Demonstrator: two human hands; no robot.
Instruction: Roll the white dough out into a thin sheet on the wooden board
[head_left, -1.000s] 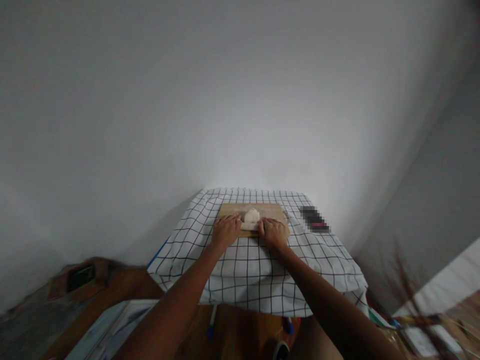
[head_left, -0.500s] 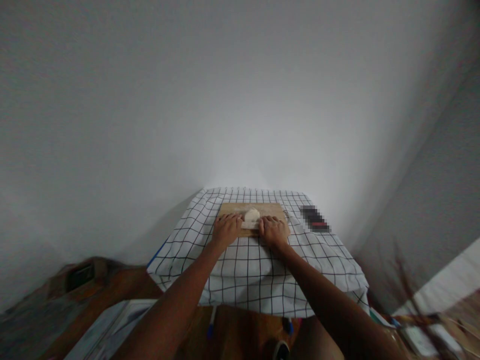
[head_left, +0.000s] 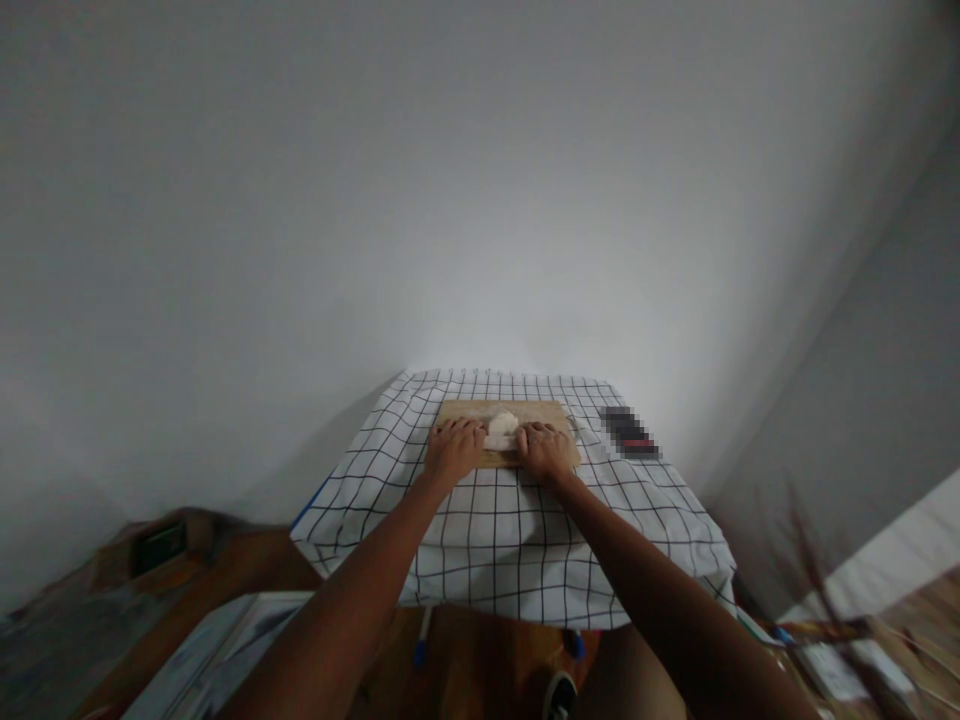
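Note:
A pale, floury rolling pin [head_left: 500, 442] lies crosswise over the near part of a lump of whitish dough [head_left: 503, 422]. On its left end rests my left hand [head_left: 455, 447], fingers curled over the wood. My right hand [head_left: 545, 449] is closed over the other end in the same way. Both ends of the pin are hidden under the hands, and so is the dough's near edge. Beneath them is a wooden board [head_left: 465, 409] dusted with flour.
The board lies on a table with a white checked cloth [head_left: 495, 540], pushed against a grey-white wall [head_left: 480, 200]. A pixelated dark item [head_left: 628, 434] lies on the cloth to the right. A cardboard box [head_left: 195, 540] stands on the floor at left.
Both hands and the rolling pin have shifted slightly forward, so the pin covers a bit more of the dough. The whole view has moved a little as well.

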